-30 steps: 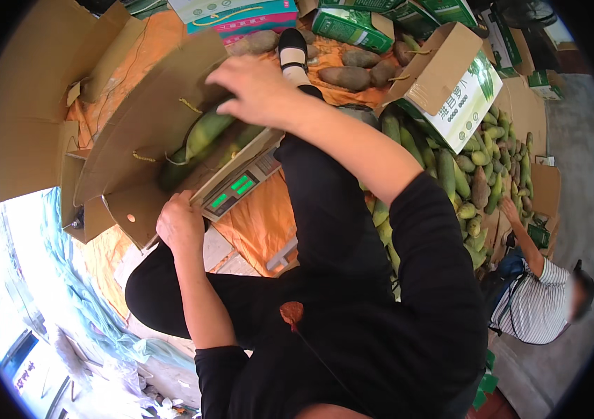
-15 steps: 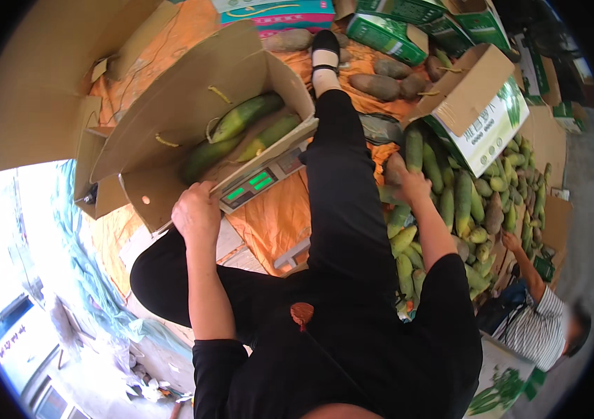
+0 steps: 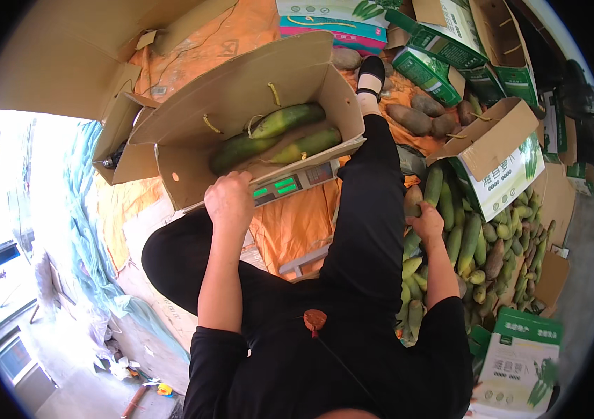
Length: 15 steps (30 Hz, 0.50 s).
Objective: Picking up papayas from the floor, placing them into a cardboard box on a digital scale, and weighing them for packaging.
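My left hand (image 3: 230, 199) is closed over the near edge of an open cardboard box (image 3: 255, 77). Several long green radishes (image 3: 304, 145) lie inside, and yellow cord loops hang from the box's walls. The box rests on a scale (image 3: 297, 183) with a lit green display. Over to the right, my right hand (image 3: 426, 222) is at the edge of a radish heap, its fingers bent around a brownish radish (image 3: 414, 199). Part of that radish is hidden by the fingers. Green radishes (image 3: 468, 244) lie close beside this hand.
A white-and-green carton (image 3: 503, 178) stands tilted by the heap (image 3: 513, 244). More cartons (image 3: 437, 42) are stacked at the far right, and another (image 3: 517, 363) is at the lower right. Brownish radishes (image 3: 409, 119) lie on the orange sheet (image 3: 290, 227) near my outstretched foot (image 3: 370, 77).
The whole view has shifted, so the box and my hands appear further right. A co-worker at the right has left the view. My hands keep nearly the same places on the box and heap.
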Tool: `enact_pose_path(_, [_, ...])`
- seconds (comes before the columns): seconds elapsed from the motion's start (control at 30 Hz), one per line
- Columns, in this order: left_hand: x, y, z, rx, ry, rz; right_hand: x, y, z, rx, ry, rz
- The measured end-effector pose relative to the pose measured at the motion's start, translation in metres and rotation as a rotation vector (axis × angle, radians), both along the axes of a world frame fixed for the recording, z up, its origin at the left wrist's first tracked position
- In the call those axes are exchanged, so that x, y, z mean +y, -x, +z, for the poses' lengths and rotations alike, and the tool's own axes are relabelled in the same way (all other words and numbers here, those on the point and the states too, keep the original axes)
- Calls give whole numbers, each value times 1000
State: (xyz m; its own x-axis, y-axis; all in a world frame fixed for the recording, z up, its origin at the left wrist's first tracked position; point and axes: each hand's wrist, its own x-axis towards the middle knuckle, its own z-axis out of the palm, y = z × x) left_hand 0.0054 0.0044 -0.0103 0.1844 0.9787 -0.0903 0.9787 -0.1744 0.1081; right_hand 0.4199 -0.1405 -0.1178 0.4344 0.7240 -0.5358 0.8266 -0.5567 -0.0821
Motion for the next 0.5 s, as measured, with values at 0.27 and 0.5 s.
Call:
enact_pose_path(0.27, [-1,1,2,-3,13,-18,67,21,128,-150,-621,123])
enact_pose_path(0.5, [-2,0,4,-1,-54,-35,119,78,253,158,-1207,273])
